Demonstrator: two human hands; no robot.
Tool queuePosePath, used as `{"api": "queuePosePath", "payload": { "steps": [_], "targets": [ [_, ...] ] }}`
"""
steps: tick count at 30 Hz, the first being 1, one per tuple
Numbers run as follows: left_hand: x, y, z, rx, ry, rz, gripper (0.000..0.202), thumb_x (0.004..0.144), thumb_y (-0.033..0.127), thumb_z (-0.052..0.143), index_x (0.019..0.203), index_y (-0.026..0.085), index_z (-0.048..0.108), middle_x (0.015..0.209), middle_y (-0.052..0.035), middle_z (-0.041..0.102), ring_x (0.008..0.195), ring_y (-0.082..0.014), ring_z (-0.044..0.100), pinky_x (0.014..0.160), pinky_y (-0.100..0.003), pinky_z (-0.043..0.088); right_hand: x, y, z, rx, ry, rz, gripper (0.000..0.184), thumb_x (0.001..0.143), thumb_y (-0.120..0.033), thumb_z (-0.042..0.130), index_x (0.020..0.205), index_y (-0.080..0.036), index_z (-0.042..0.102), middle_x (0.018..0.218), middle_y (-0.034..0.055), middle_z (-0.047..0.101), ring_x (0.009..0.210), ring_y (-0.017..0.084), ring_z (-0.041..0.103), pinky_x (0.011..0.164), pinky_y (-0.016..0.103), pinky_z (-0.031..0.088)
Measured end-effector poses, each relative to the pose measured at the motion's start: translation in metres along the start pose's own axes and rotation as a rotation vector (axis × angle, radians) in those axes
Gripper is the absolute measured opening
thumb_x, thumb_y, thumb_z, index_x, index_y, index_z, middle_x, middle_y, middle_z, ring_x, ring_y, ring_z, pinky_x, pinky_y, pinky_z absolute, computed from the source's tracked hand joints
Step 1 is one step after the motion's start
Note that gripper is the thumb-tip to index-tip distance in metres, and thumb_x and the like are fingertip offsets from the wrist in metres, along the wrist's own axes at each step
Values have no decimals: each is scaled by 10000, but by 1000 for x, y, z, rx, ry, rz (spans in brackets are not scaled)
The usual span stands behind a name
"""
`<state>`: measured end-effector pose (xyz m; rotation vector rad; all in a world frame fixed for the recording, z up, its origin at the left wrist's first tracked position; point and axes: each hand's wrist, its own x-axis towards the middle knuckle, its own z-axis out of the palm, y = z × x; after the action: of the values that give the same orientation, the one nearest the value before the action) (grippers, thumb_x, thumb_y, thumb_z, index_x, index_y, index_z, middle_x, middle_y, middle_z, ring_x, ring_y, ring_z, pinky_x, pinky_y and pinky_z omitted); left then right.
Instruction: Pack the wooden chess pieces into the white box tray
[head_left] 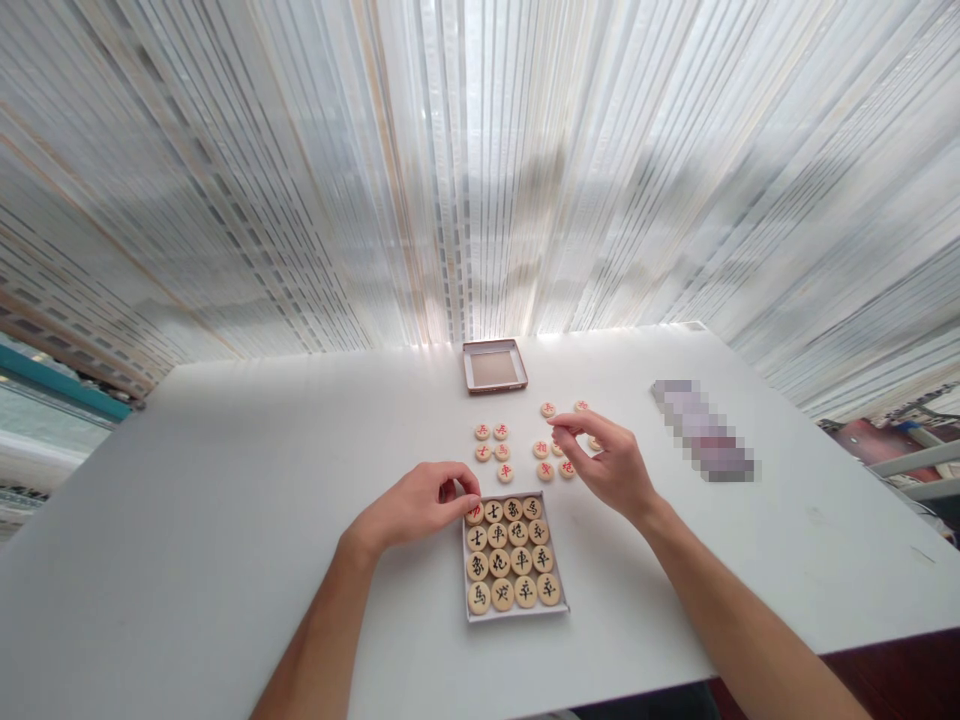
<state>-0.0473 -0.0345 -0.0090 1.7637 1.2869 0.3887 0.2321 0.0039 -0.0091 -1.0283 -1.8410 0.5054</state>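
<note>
My left hand is closed at the far left corner of a shallow white box. Its fingertips are on a red-marked Chinese chess piece in that corner. Rows of round wooden pieces with black characters fill the rest of the box. Past the box, my right hand hovers over loose red-marked pieces, thumb and forefinger pinched together. Whether anything is between them I cannot make out. A red-marked piece lies just beyond those fingertips, and the hand partly covers others.
More red-marked pieces lie in a small group left of the right hand. Behind them sits a brown-edged box lid, inside up. A blurred-out flat object rests on the white table to the right. Striped curtains hang along the back edge.
</note>
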Motion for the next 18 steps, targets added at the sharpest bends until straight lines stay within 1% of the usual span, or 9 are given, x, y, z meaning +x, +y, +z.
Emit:
{"api": "queuePosePath", "payload": {
  "steps": [4, 9, 15, 18],
  "targets": [
    [0, -1, 0, -5, -9, -1, 321, 884, 483, 579, 922, 198, 721, 748, -20, 663, 644, -155, 529, 576, -246, 414, 2, 1, -2, -1, 49, 8, 116, 933, -240, 609, 986, -233, 712, 858, 22, 718, 708, 165, 662, 749, 328, 572],
    [0, 0, 0, 5, -1, -6, 282, 848, 466, 636, 893, 202, 722, 715, -6, 628, 644, -152, 518, 568, -240, 406, 4, 2, -6, -7, 101, 32, 128, 933, -233, 607, 1005, -216, 711, 900, 40, 727, 765, 178, 678, 737, 322, 563],
    [-1, -1, 0, 15, -9, -10, 229, 858, 427, 631, 899, 218, 715, 722, 8, 622, 656, -149, 518, 579, -238, 405, 7, 10, -14, -40, 278, 103, 134, 922, -277, 626, 991, -209, 718, 882, 45, 731, 778, 195, 701, 775, 354, 583],
    [-1, -2, 0, 20, -19, -13, 236, 879, 430, 604, 913, 224, 714, 737, 7, 638, 659, -151, 524, 584, -241, 411, 10, 15, -18, -40, 348, 128, 148, 920, -288, 627, 1004, -201, 714, 870, 45, 728, 775, 197, 712, 793, 364, 589]
  ]
}}
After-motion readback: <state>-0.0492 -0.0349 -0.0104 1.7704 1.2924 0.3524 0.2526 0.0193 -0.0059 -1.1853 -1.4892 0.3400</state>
